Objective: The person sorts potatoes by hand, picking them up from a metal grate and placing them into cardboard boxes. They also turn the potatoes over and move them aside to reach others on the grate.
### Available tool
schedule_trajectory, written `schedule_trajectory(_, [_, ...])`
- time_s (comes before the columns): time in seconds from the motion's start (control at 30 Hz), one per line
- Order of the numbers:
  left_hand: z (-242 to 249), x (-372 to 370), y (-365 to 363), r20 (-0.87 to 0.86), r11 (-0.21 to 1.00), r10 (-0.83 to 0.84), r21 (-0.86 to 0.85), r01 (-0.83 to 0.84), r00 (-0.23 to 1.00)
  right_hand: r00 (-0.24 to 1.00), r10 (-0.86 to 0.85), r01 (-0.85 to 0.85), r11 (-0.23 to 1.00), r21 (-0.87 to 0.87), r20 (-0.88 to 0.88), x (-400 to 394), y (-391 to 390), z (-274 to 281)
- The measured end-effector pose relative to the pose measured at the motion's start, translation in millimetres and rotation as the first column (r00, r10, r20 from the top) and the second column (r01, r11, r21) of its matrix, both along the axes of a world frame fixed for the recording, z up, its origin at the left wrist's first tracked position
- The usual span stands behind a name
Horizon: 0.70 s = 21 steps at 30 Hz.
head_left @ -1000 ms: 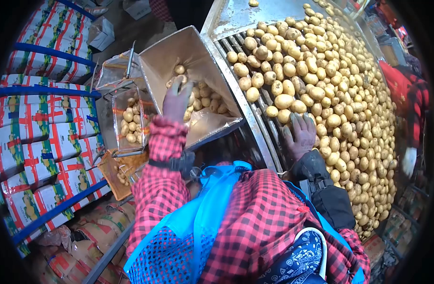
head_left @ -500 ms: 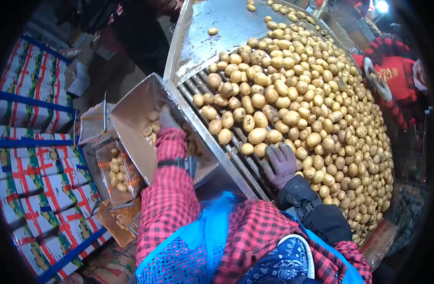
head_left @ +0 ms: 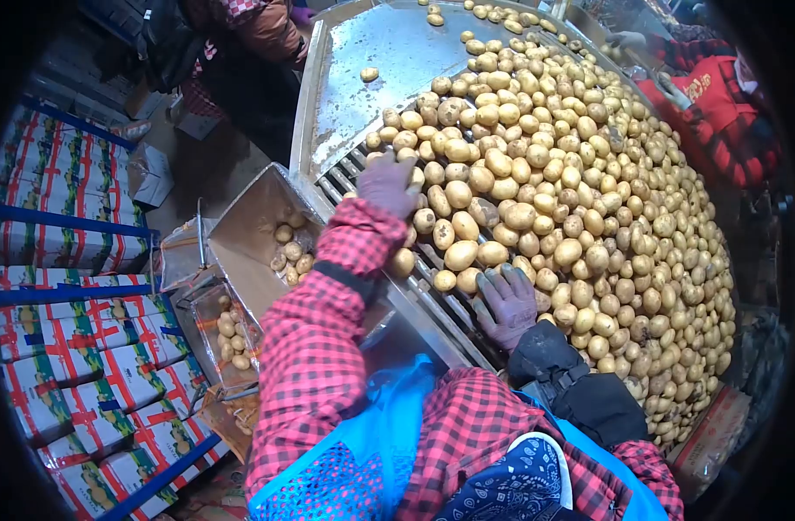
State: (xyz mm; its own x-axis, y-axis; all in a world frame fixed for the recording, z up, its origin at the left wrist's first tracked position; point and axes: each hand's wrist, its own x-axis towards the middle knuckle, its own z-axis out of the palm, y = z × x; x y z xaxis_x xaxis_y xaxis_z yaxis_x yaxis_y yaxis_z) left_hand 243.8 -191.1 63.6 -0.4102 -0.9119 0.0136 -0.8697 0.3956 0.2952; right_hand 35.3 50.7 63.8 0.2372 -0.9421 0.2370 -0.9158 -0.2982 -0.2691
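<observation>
Potatoes [head_left: 580, 226] lie heaped across the sorting table, spilling onto its metal roller bars [head_left: 454, 300]. My left hand [head_left: 387, 187], in a dark purple glove, reaches over the table's near left edge. Its outstretched fingers touch potatoes at the heap's edge, and the palm side is hidden. Farther right, my right hand [head_left: 509, 304], gloved in purple with greenish fingertips, lies with spread fingers against potatoes at the lower edge of the heap. Below my left forearm, a lined cardboard box [head_left: 250, 217] stands tilted against the table, with several potatoes [head_left: 293, 247] inside.
Stacked printed cartons [head_left: 94, 365] on blue-edged racks fill the left side. A smaller lined crate [head_left: 228, 334] of potatoes sits below the box. One person [head_left: 250, 52] stands at the upper left; another in red [head_left: 719, 104] works across the table. Bare sheet metal [head_left: 389, 43] lies behind the heap.
My left hand has moved out of the cardboard box, up and right onto the potatoes at the table edge. My right hand stays nearly in place. The view has shifted slightly.
</observation>
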Motion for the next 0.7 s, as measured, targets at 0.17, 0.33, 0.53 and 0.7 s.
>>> schedule_trajectory(0.17, [-7.8, 76.7, -8.2, 0.091, 0.965, 0.232, 0.100, -0.241, 0.968, 0.999, 0.013, -0.012, 1.000, -0.007, 0.034, -0.8, -1.6, 2.3])
schedule_trajectory(0.33, [12.2, 88.7, -23.1, 0.345, 0.967, 0.223, 0.038, -0.251, 0.912, 0.999, -0.010, 0.012, 1.000, -0.023, 0.051, -1.2, -1.8, -0.8])
schedule_trajectory(0.53, [21.5, 147.4, -42.3, 0.095, 0.917, 0.398, -0.077, -0.392, 0.913, 0.998, -0.008, 0.008, 1.000, 0.016, 0.061, -0.1, -2.2, 1.7])
schedule_trajectory(0.7, [15.3, 108.6, -68.9, 0.080, 0.960, 0.255, 0.096, -0.262, 0.964, 0.999, 0.000, -0.001, 1.000, 0.017, 0.042, 0.5, -2.4, 1.8])
